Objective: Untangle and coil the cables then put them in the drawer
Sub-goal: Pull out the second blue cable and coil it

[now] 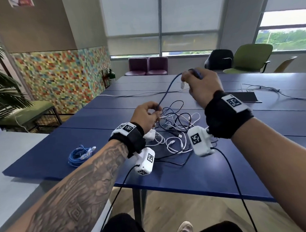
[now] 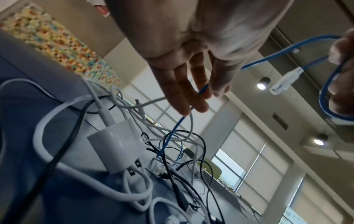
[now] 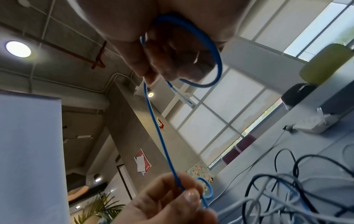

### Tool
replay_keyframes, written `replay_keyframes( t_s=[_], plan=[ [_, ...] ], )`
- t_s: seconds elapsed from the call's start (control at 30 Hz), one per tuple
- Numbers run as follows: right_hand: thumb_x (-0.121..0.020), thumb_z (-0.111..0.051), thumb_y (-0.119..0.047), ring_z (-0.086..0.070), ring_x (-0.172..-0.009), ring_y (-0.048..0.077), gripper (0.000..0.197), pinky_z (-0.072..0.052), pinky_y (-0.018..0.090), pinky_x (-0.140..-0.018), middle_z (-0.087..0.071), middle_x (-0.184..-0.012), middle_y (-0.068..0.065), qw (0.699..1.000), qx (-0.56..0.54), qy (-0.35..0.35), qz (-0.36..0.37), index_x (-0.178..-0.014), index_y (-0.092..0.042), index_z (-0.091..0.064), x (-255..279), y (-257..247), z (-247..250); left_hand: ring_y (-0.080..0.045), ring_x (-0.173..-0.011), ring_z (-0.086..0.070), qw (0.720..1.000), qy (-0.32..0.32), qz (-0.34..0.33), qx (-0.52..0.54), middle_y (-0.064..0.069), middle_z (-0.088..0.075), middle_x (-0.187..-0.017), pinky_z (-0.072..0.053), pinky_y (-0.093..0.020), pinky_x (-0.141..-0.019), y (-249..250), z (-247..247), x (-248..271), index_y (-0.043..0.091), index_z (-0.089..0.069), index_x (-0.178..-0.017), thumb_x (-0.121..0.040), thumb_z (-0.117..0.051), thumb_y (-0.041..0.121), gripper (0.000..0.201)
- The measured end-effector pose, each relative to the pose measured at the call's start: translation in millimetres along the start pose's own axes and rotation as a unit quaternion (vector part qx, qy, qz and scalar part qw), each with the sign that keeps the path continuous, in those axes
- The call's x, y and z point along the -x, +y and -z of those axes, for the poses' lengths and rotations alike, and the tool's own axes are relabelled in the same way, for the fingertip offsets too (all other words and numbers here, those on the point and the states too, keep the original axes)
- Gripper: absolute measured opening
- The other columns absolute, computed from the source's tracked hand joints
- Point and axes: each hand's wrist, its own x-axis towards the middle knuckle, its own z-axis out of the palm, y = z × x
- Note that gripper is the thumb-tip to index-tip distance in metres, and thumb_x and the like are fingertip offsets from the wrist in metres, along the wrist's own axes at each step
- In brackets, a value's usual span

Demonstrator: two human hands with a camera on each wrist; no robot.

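- Head view: left hand (image 1: 145,116) low over the blue desk (image 1: 96,117), fingers pinching a blue Ethernet cable (image 1: 167,91) just above the tangle of cables (image 1: 177,130).
- Right hand (image 1: 202,83) raised higher and farther back, fingers curled round a loop of the same blue cable, its clear plug (image 1: 182,85) dangling below the hand.
- Cable stretched in a slanting line between the two hands; lower end running down into the white and black tangle at mid-desk.
- White charger plug (image 1: 151,134) lying at the near left edge of the tangle, partly hidden by the left wrist.
- Coiled blue cable (image 1: 79,155) lying apart on the near left part of the desk.
- Left wrist view: fingers (image 2: 184,97) pointing down, narrow, the blue cable (image 2: 287,51) passing between them and dropping into the tangle; white charger (image 2: 116,145) with two prongs on the desk below; clear plug (image 2: 285,81) hanging beside the right hand (image 2: 343,50) at the frame's right edge.
- Right wrist view: fingers (image 3: 170,60) closed on a blue loop (image 3: 212,50); one strand running down to the left hand (image 3: 172,201), pinched there between thumb and fingertip.
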Motion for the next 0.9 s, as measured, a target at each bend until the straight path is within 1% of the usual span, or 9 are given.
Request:
replay_keyframes(
  t_s=[0.1, 0.2, 0.27, 0.37, 0.47, 0.6, 0.67, 0.8, 0.9],
  plan=[
    [-0.083, -0.062, -0.039, -0.039, -0.056, 0.020, 0.022, -0.034, 0.034, -0.056, -0.043, -0.049, -0.011, 0.998, -0.054, 0.022, -0.007, -0.067, -0.024, -0.065, 4, -3, 0, -0.021, -0.063, -0.057, 0.999, 0.049, -0.017, -0.002, -0.012, -0.059, -0.096, -0.054, -0.042, -0.054, 5, -3, -3, 0.028, -0.059, -0.077, -0.088, -0.065, 0.003, 0.029],
    [-0.088, -0.060, -0.029, -0.035, -0.049, 0.019, 0.019, -0.032, 0.030, -0.052, -0.039, -0.051, -0.004, 0.992, -0.116, 0.049, -0.010, -0.074, -0.016, -0.062, 2, -6, 3, -0.006, -0.051, -0.052, 0.995, 0.081, -0.033, -0.044, -0.014, -0.052, -0.113, -0.049, -0.025, -0.045, 2, 1, -9, 0.029, -0.053, -0.078, -0.084, -0.070, 0.006, 0.030],
    [-0.089, -0.060, -0.027, -0.035, -0.046, 0.017, 0.020, -0.032, 0.029, -0.050, -0.040, -0.049, -0.005, 0.990, -0.128, 0.058, -0.002, -0.072, -0.016, -0.062, 2, -10, 4, -0.014, -0.059, -0.058, 0.994, 0.074, -0.030, -0.071, -0.009, -0.059, -0.105, -0.052, -0.031, -0.053, -1, 2, -13, 0.033, -0.053, -0.076, -0.078, -0.074, 0.019, 0.026],
    [-0.092, -0.060, -0.024, -0.033, -0.044, 0.017, 0.021, -0.031, 0.027, -0.048, -0.039, -0.050, -0.003, 0.987, -0.150, 0.053, 0.017, -0.074, -0.014, -0.061, 5, -13, 3, -0.027, -0.075, -0.067, 0.992, 0.072, -0.022, -0.097, 0.001, -0.063, -0.095, -0.057, -0.047, -0.070, -4, 0, -20, 0.043, -0.053, -0.073, -0.073, -0.063, 0.027, 0.019],
    [-0.094, -0.058, -0.022, -0.034, -0.044, 0.017, 0.021, -0.032, 0.027, -0.047, -0.040, -0.057, 0.003, 0.987, -0.149, 0.045, 0.031, -0.077, -0.012, -0.059, 9, -13, 0, -0.031, -0.069, -0.067, 0.992, 0.095, -0.002, -0.087, -0.003, -0.066, -0.079, -0.059, -0.048, -0.062, 4, 3, -28, 0.032, -0.051, -0.075, -0.080, -0.056, 0.013, 0.021],
    [-0.096, -0.061, -0.019, -0.044, -0.045, 0.013, 0.015, -0.040, 0.022, -0.044, -0.050, -0.058, -0.001, 0.995, -0.100, 0.003, 0.023, -0.082, -0.015, -0.057, 7, 4, -2, -0.019, -0.053, -0.055, 0.993, 0.107, 0.038, 0.039, -0.009, -0.064, -0.069, -0.051, -0.032, -0.047, 28, 13, -35, 0.022, -0.043, -0.081, -0.093, -0.050, 0.000, 0.026],
    [-0.091, -0.067, -0.018, -0.051, -0.049, 0.012, 0.011, -0.043, 0.021, -0.046, -0.056, -0.065, 0.000, 0.999, -0.011, -0.047, 0.016, -0.086, -0.013, -0.059, 8, 17, -8, -0.017, -0.052, -0.054, 0.987, 0.106, 0.040, 0.114, -0.010, -0.064, -0.069, -0.052, -0.033, -0.047, 47, 17, -37, 0.020, -0.043, -0.085, -0.095, -0.051, 0.001, 0.023],
    [-0.083, -0.078, -0.031, -0.054, -0.057, 0.017, 0.028, -0.047, 0.029, -0.057, -0.059, -0.072, 0.002, 0.984, 0.102, -0.145, -0.011, -0.095, -0.011, -0.063, 19, 32, -31, -0.018, -0.052, -0.057, 0.965, 0.063, 0.048, 0.250, -0.011, -0.065, -0.068, -0.055, -0.032, -0.048, 79, 16, -32, 0.013, -0.046, -0.093, -0.096, -0.053, 0.000, 0.015],
    [-0.092, -0.067, -0.030, -0.052, -0.051, 0.013, 0.019, -0.043, 0.025, -0.052, -0.064, -0.067, 0.001, 0.979, 0.107, -0.172, -0.034, -0.081, -0.016, -0.065, 18, 29, -42, -0.020, -0.055, -0.062, 0.954, 0.029, 0.043, 0.294, -0.010, -0.067, -0.068, -0.055, -0.032, -0.050, 89, 13, -22, 0.010, -0.046, -0.108, -0.096, -0.054, 0.001, 0.017]
  ],
)
